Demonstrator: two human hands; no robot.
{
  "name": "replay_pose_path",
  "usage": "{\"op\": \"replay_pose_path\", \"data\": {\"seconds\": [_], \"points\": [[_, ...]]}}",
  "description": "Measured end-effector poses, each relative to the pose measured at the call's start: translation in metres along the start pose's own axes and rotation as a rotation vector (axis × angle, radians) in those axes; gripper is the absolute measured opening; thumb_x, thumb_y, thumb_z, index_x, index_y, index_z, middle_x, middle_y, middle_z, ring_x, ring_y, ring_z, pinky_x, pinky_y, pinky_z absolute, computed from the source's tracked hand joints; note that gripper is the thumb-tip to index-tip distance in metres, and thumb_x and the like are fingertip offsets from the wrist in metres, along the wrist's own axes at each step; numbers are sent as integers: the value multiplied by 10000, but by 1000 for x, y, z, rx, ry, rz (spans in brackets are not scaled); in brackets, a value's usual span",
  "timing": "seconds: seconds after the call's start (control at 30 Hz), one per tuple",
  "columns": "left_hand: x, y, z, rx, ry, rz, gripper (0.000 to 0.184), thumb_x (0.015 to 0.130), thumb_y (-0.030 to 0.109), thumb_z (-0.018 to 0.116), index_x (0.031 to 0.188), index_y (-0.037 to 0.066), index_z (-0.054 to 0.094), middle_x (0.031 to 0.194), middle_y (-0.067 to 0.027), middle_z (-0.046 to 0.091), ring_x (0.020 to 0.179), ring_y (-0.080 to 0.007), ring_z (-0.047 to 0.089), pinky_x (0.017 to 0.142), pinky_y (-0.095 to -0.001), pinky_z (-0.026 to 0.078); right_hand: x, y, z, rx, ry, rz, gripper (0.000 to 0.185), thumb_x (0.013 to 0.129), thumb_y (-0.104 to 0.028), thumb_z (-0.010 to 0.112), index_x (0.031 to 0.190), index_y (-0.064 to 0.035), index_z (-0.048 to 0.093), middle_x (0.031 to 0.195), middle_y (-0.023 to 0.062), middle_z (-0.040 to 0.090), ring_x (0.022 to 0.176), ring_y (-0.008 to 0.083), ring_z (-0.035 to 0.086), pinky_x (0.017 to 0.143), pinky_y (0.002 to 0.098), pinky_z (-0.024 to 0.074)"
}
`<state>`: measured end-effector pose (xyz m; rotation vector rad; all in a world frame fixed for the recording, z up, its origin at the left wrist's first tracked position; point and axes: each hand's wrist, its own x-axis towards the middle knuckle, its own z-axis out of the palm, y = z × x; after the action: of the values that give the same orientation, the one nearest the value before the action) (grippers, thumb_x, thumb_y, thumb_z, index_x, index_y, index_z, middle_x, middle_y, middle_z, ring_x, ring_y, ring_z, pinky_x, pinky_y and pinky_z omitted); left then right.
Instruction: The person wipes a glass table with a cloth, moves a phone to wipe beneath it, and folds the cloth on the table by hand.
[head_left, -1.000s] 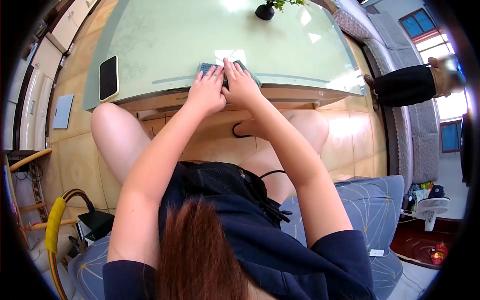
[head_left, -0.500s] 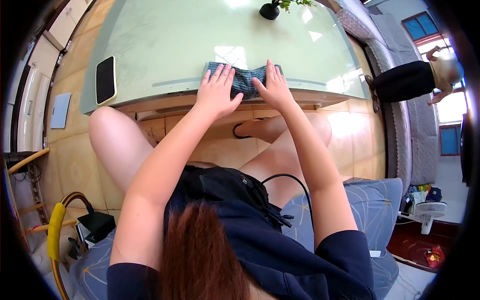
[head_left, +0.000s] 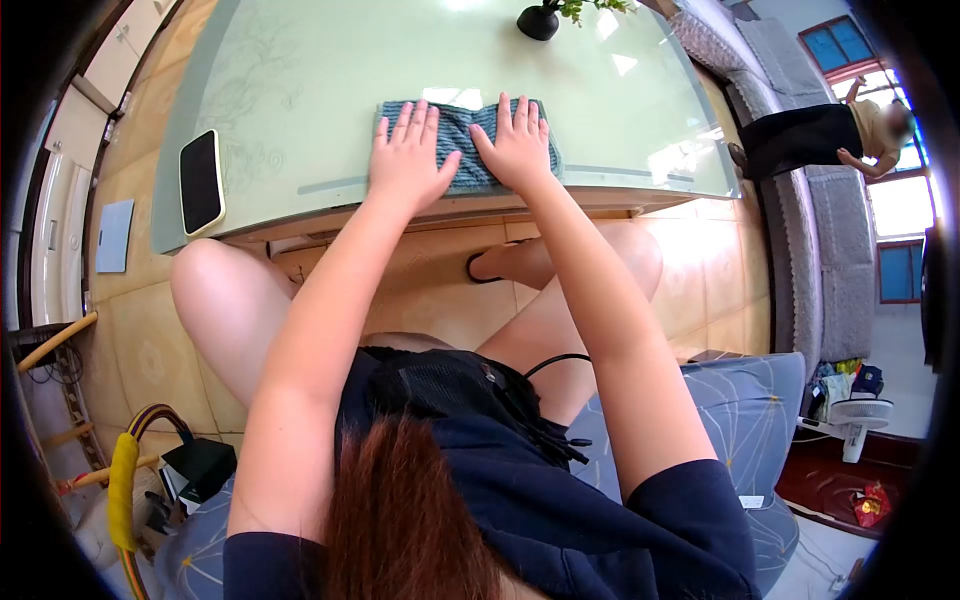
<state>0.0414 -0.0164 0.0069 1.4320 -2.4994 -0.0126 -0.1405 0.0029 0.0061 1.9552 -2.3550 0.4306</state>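
A dark teal striped cloth [head_left: 462, 150] lies spread on the pale green glass tabletop [head_left: 330, 90], close to its front edge. My left hand [head_left: 412, 160] rests flat on the cloth's left part, fingers stretched forward. On the right part lies my right hand [head_left: 515, 150], palm down and also flat, with its fingers a little apart. Between the two thumbs the cloth shows a few creases. Both palms hide some of the fabric.
A phone [head_left: 202, 183] lies at the table's left corner. Farther back stands a black pot [head_left: 538, 22] with a green plant. Another person [head_left: 870, 135] is beside the grey sofa [head_left: 840, 240] on the right. My knees are under the table's front edge.
Both hands have moved forward and slightly left on the table, and the cloth with them. The cloth now lies flatter, no longer bunched at the edge. The other person has shifted.
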Motion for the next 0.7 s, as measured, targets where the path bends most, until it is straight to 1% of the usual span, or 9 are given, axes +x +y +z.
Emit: {"op": "replay_pose_path", "data": {"seconds": [0.23,0.27,0.57,0.7], "points": [[19,-38,6,42,46,-43,710,933,530,407,1475,84,304,1551,-92,267,1435,-233,243,1161,-462,163,35,-30,18,6,79,0,827,895,-593,404,1473,-15,273,1496,301,249,1420,413,201,1153,504,126],[22,-41,8,43,64,-44,706,932,530,410,1473,89,309,1549,-91,272,1431,-234,251,1160,-461,170,38,-33,20,4,78,14,819,897,-585,398,1474,-18,273,1501,293,247,1425,400,198,1157,493,122],[40,-55,8,43,57,-49,698,934,522,409,1478,96,303,1551,-86,268,1433,-229,247,1162,-451,169,59,-42,25,4,65,39,819,896,-569,397,1481,-15,249,1509,277,245,1432,379,191,1163,471,121],[38,-55,8,38,52,-52,696,935,518,408,1475,91,306,1549,-92,272,1433,-233,249,1160,-452,173,57,-42,27,46,92,32,829,897,-561,399,1473,14,244,1509,269,254,1433,365,196,1165,461,126]]}}
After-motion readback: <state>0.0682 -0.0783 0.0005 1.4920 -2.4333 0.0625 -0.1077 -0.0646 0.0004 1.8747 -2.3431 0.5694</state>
